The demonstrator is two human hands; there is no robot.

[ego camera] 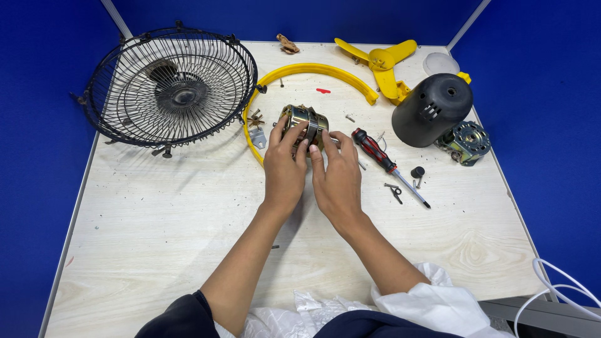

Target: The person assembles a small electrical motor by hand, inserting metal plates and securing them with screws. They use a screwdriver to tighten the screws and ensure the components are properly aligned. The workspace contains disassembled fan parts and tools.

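Both the left hand (285, 172) and right hand (337, 178) grip a brass motor (303, 120) on a pale wooden table (156, 219) walled by blue partitions (37, 188)

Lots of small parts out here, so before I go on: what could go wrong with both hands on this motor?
Loose screws lie near the motor held by left hand and right hand; a nudge may scatter them. The screwdriver beside the right hand could roll.

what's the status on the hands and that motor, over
Left hand and right hand both gripping the brass-coloured motor. Motor on table, inside yellow ring. Screwdriver lies right of it, nothing blocking.
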